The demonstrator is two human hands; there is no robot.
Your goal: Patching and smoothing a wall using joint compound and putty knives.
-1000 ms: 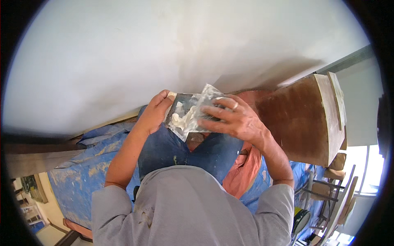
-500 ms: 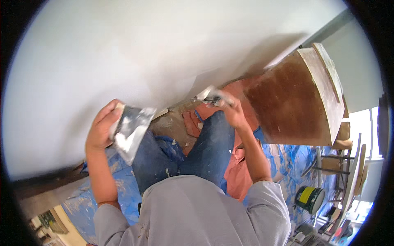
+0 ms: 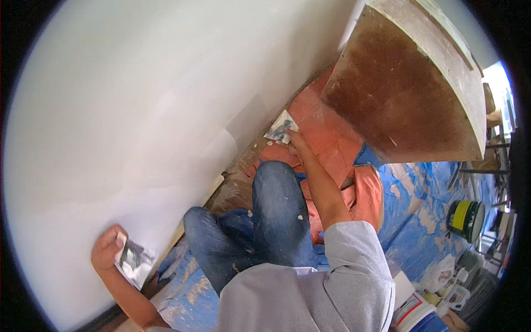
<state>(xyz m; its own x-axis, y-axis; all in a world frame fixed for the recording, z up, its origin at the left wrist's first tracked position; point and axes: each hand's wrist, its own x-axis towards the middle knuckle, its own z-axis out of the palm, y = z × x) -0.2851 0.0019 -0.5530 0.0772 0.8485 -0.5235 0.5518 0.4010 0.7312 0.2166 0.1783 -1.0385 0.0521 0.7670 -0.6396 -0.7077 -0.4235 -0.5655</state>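
My left hand (image 3: 107,247) is wrapped round one edge of a wide metal filling knife (image 3: 136,264), close to the white wall (image 3: 138,99) at lower left. Dark and pale smears of filler mark its face. Farther forward, my right hand (image 3: 297,145) grips a second putty knife (image 3: 282,126), its blade coated with white filler and held near the foot of the wall. I cannot tell whether either blade touches the wall. My bent knees in blue jeans (image 3: 285,213) lie between the two hands.
A brown curved panel (image 3: 404,83) with a pale rim stands at upper right. Reddish sheeting (image 3: 326,119) and a stained blue tarp (image 3: 398,191) cover the floor. A dark bucket with a yellow band (image 3: 466,220) and a white-and-blue tub (image 3: 415,315) sit to the right.
My left hand has moved down and left with its filling knife. The right hand's knife is now by the wall's foot. The whole view has turned, with the panel larger and higher.
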